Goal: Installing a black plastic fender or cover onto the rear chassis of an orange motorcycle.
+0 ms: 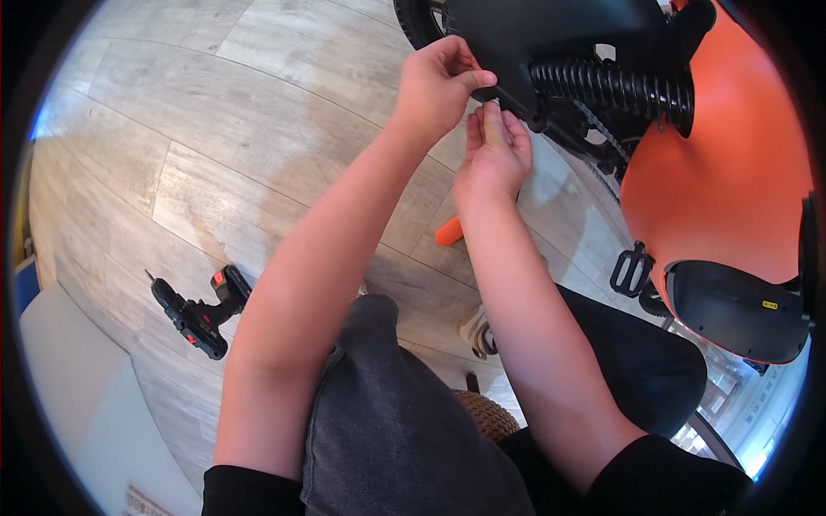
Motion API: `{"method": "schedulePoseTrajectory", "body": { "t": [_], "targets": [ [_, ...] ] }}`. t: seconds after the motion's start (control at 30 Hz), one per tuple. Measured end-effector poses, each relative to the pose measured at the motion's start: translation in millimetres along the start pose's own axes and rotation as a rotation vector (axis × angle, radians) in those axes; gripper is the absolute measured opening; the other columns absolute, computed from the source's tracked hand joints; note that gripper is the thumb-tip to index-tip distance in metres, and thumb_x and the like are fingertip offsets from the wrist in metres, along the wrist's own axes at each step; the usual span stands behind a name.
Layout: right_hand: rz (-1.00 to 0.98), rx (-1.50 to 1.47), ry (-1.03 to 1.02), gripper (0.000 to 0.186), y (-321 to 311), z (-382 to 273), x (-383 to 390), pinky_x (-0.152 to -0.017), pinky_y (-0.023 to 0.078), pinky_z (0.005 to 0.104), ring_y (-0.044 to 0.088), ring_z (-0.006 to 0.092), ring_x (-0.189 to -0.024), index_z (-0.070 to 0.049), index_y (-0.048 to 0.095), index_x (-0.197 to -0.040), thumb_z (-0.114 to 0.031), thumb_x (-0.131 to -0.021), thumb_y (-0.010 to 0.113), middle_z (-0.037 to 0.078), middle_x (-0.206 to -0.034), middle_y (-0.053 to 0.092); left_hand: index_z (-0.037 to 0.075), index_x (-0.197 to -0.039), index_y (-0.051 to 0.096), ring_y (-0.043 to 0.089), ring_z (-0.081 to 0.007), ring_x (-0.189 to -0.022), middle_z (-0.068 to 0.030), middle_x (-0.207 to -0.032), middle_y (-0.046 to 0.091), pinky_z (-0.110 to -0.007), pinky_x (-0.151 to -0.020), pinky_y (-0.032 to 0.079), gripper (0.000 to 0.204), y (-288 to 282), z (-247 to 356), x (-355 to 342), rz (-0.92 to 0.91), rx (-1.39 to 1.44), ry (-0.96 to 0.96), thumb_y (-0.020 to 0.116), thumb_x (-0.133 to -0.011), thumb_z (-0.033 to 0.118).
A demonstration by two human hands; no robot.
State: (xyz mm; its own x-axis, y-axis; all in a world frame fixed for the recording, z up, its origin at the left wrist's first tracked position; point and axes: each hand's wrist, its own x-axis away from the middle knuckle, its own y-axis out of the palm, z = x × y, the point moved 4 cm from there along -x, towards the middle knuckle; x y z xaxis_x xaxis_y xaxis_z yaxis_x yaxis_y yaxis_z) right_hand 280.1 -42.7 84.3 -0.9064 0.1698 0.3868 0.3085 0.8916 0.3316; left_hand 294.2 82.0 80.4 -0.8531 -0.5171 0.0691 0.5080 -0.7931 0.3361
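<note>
The left hand and right hand are close together at the black cover of an orange bike; I cannot tell whether either grips anything. A drill lies on the floor.

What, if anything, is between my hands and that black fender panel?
Nothing visible. Your left hand overlaps the edge of the black fender panel in view, and your right hand is just below. The coil spring sits right of both; the cordless drill lies off left.
</note>
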Motion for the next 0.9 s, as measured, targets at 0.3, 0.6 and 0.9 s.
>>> {"method": "schedulePoseTrajectory", "body": {
  "t": [0.3,0.6,0.9],
  "targets": [
    [0.032,-0.015,0.059,0.027,0,-6,-1,-0.082,0.060,0.0302,0.067,0.0183,-0.090,0.002,0.051,-0.114,0.003,-0.094,0.069,0.013,-0.106,0.066,0.002,-0.083,0.061,0.062,-0.0113,-0.082,-0.0033,-0.083,0.068,-0.029,-0.077,0.051,0.019,4,6,6,0.014,-0.167,0.008,0.080,-0.081,0.001],
    [0.107,0.030,0.024,0.029,-5,-2,-3,-0.081,0.059,0.0302,0.066,0.0195,-0.087,0.002,0.050,-0.116,0.004,-0.094,0.068,0.014,-0.107,0.066,0.002,-0.081,0.060,0.062,-0.0110,-0.078,-0.0030,-0.077,0.066,-0.028,-0.074,0.051,0.022,-1,-10,6,0.029,-0.210,-0.006,0.082,-0.080,0.002],
    [-0.007,0.039,0.038,0.034,-9,-8,-9,-0.082,0.061,0.0325,0.068,0.0241,-0.093,0.002,0.047,-0.116,0.005,-0.091,0.070,0.019,-0.109,0.065,0.001,-0.080,0.062,0.061,-0.0097,-0.075,-0.0030,-0.078,0.068,-0.026,-0.072,0.052,0.019,-1,-4,2,-0.008,-0.142,-0.044,0.081,-0.080,0.001]
  ]
}}
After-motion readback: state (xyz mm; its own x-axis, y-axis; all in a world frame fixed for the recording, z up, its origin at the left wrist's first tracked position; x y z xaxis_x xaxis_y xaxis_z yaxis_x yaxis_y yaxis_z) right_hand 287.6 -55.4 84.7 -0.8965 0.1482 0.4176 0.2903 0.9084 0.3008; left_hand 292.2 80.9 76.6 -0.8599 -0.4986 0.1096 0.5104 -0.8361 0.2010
